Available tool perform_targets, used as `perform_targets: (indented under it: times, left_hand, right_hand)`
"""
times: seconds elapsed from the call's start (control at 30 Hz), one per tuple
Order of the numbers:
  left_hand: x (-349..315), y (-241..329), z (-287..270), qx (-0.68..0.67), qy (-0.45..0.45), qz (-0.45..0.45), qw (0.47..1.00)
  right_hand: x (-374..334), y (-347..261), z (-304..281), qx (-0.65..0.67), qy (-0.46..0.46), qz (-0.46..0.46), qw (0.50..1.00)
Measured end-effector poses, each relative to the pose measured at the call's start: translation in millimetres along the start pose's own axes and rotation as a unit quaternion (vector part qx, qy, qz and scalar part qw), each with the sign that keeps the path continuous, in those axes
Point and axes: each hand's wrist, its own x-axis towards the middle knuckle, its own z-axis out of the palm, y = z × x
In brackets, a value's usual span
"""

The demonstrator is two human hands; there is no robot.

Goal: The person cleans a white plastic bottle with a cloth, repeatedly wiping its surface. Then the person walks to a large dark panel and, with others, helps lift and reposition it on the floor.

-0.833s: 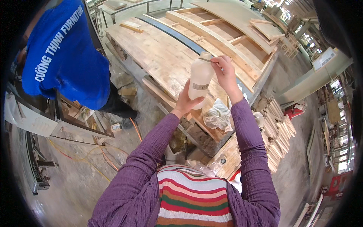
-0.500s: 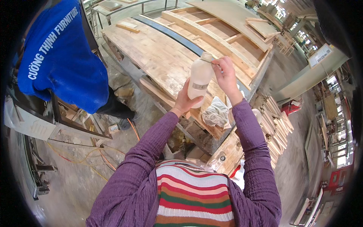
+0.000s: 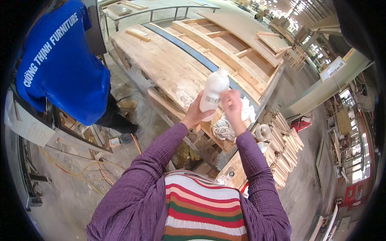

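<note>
My left hand [image 3: 194, 111] is wrapped round the lower part of a translucent white plastic bottle [image 3: 217, 85], which tilts slightly with its neck up and away from me. A dark-printed band runs round the bottle's middle. Close to the bottle's right side, my right hand [image 3: 232, 105] is smeared by motion, and whether anything is between its fingers does not show. Below that hand a crumpled white cloth [image 3: 223, 129] lies on the corner of the wooden worktable [image 3: 161, 66].
Wooden frame panels [image 3: 225, 38] and a dark blue strip [image 3: 189, 43] lie across the table. Bundled wood sticks [image 3: 283, 148] and a roll of tape [image 3: 263, 131] are at the right. A person in a blue shirt [image 3: 68, 76] stands at the left; hoses [image 3: 102, 168] cross the floor.
My right hand has come down from the bottle's neck to beside its body. The bottle's neck now shows uncovered. My left hand keeps its hold, and the view has shifted a little.
</note>
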Motion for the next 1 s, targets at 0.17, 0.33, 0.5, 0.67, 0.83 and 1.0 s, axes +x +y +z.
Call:
perform_targets:
  times: [0.17,0.33,0.5,0.67,0.83,1.0]
  left_hand:
    - [-19,-12,-9,-0.054,0.032,0.038,0.997]
    - [-16,-14,-10,-0.069,0.025,0.000,0.997]
    - [-15,-16,-12,-0.121,0.018,0.002,0.993]
    - [-15,-12,-10,-0.087,0.009,-0.008,0.996]
    - [-11,-9,-7,-0.056,0.052,-0.047,0.996]
    - [-6,-6,-3,-0.047,0.053,0.012,0.997]
  right_hand:
    - [55,-2,-7,0.084,0.040,0.124,0.988]
    - [54,9,9,0.124,0.030,0.073,0.989]
    - [64,6,16,0.101,0.019,0.061,0.993]
    - [55,7,5,0.092,0.003,0.081,0.992]
    - [13,-7,15,-0.029,-0.121,-0.072,0.990]
    - [27,-5,7,0.039,0.033,0.054,0.997]
